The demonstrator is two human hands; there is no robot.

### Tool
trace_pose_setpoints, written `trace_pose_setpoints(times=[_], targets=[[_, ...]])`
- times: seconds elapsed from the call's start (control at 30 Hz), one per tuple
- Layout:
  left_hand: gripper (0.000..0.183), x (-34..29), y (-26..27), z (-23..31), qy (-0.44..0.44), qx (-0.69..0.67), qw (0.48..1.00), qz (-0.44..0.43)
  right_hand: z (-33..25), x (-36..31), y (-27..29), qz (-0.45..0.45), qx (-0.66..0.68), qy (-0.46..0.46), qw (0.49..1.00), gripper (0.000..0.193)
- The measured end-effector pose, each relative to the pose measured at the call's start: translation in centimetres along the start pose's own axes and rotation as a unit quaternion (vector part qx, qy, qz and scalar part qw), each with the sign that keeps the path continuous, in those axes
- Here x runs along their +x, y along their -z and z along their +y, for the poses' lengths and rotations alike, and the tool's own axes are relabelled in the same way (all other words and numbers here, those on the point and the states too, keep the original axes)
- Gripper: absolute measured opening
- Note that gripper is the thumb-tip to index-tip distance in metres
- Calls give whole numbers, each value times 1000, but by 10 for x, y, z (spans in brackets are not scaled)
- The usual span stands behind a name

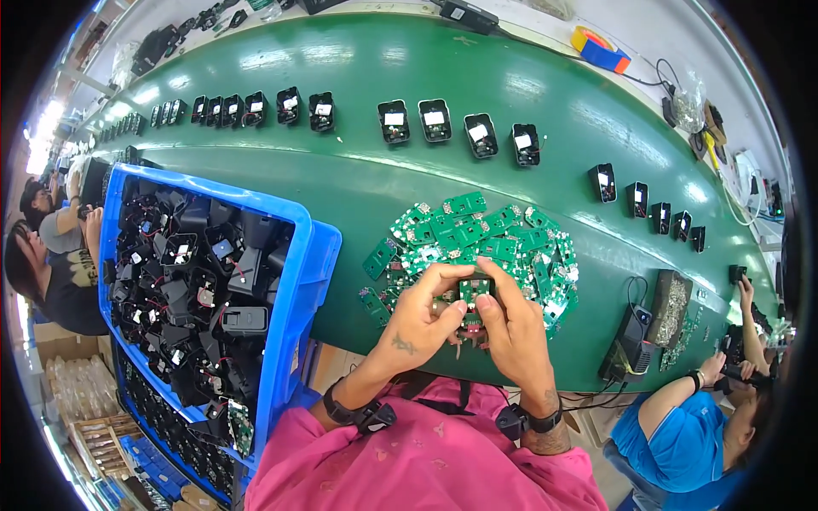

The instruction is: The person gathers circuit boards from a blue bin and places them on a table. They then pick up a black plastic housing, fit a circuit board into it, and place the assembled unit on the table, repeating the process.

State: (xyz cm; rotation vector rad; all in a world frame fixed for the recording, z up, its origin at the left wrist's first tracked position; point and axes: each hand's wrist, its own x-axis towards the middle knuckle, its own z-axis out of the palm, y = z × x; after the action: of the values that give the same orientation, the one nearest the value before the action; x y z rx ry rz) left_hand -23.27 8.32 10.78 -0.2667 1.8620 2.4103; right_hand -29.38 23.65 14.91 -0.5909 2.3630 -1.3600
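Observation:
My left hand (419, 322) and my right hand (516, 328) meet at the near side of the green table. Between their thumbs and fingers they grip a small green circuit board (475, 292) with a dark part at its far end. Fingers hide much of its edges. Just beyond and around my hands spreads a pile of green circuit boards (464, 228), some showing small white and metallic parts. A row of open black plastic housings (481, 136), several with white labels inside, stands across the table farther off.
To my left, a blue crate (302, 243) is filled with black housings and wires. At right lie a black boxy device (629, 341) with a cable and a speckled block (671, 305). A co-worker in a blue shirt (677, 439) sits at right; others sit far left. Tape rolls (601, 51) rest at the back.

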Motion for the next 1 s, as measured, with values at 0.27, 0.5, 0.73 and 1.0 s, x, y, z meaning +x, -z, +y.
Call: trace_pose_setpoints(times=[0.27,0.5,0.73,1.0], targets=[[40,6,0,4,-10,-17,1000,17,2,9,-5,16,-27,35,999,35],[42,18,-4,11,-34,51,998,29,4,14,3,28,-28,29,999,42],[45,47,6,19,41,-19,999,17,-15,43,42,-100,-167,149,969,84],[41,42,41,18,10,-33,994,105,21,113,85,26,-362,112,925,71]])
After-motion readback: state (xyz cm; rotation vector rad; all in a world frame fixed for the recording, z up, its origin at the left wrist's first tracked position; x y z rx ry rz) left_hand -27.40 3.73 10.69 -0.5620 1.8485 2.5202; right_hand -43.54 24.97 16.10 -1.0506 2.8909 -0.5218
